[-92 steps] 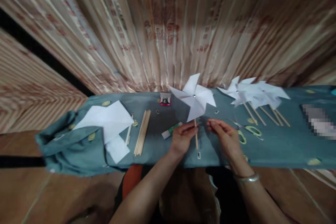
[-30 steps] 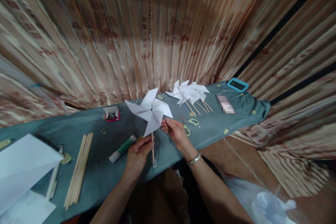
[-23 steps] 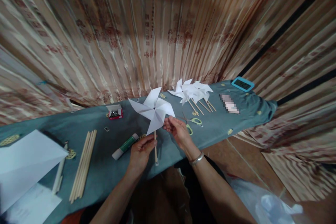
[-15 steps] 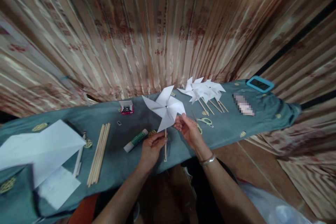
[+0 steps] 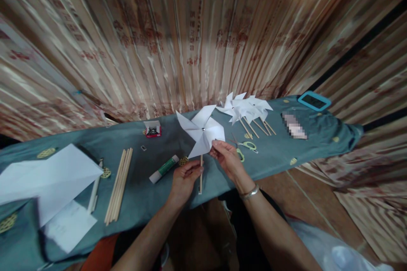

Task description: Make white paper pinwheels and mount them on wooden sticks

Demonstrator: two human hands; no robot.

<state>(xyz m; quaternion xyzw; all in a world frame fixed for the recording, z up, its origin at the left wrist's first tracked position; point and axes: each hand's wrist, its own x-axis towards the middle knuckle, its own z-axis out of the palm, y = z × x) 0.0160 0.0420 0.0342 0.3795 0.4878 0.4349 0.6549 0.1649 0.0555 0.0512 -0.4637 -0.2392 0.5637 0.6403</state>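
Note:
A white paper pinwheel (image 5: pixel 201 129) on a thin wooden stick stands upright over the teal cloth-covered table (image 5: pixel 286 148). My left hand (image 5: pixel 185 175) is closed round the stick below the paper. My right hand (image 5: pixel 226 156) pinches the lower right blade of the pinwheel between thumb and fingers. A silver bangle sits on my right wrist.
Several finished pinwheels (image 5: pixel 246 108) lie at the back right, green-handled scissors (image 5: pixel 246 146) beside them. A glue stick (image 5: pixel 164 169), a bundle of wooden sticks (image 5: pixel 119 184), a red pin box (image 5: pixel 152 129), white paper sheets (image 5: pixel 47 182) and a blue-framed device (image 5: pixel 314 100) lie about. Curtains hang behind.
The camera view swung left and settled. My right hand came onto the pinwheel's lower right blade and the wheel turned slightly. My left hand kept hold of the stick.

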